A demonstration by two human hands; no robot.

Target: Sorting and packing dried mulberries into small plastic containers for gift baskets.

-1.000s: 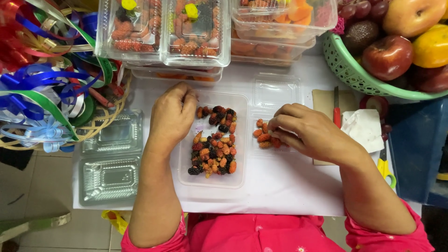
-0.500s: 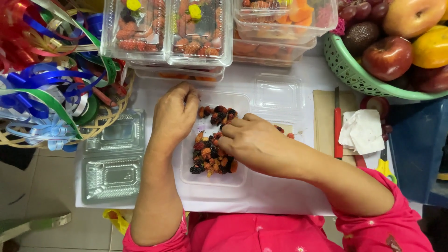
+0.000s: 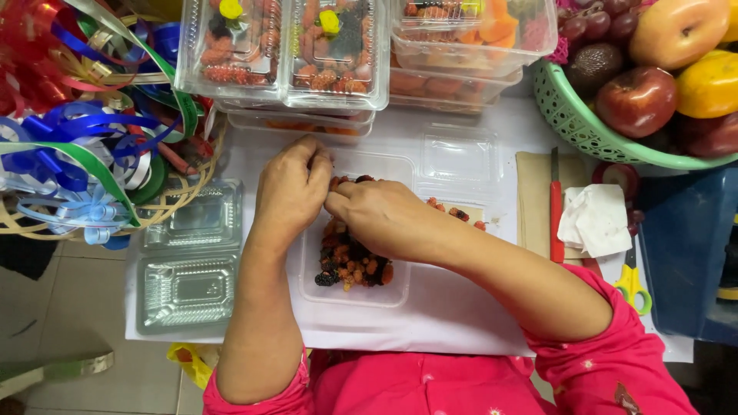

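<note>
**A:** ok so what's going on at the table? Both hands are over the same clear tray [image 3: 315, 288], right?

**B:** yep. The tray sits on white paper [image 3: 430, 330] right in front of the person, and it's partly filled with berries [image 3: 350, 265], a mix of dark, red and orange ones. The left hand [image 3: 290, 188] is at the far end of the tray, fingers curled down and bunched together onto the fruit. Can't tell if it's actually pinching a berry, since the fingertips are tucked under.

**A:** and the right hand [image 3: 384, 219]?

**B:** It reaches across from the right, with the forearm over the paper. Its fingertips meet the left hand's at the tray's far end, drawn together in a pinch. What's between them is hidden, so I can't say.

**A:** any loose fruit?

**B:** a few berries [image 3: 457, 213] lie just beyond the right wrist, to the right of the tray.

**A:** other stuff around?

**B:** Empty clamshell boxes [image 3: 188, 265] lie open on the left, with a tangle of ribbons [image 3: 77, 146] behind them. Filled fruit boxes [image 3: 284, 50] are stacked at the far edge. On the right there's a red knife [image 3: 555, 211] on a brown board, next to a crumpled tissue [image 3: 596, 219], and yellow scissors [image 3: 632, 280] are nearer the person. A green basket [image 3: 573, 123] of apples and other fruit sits at top right.
</note>
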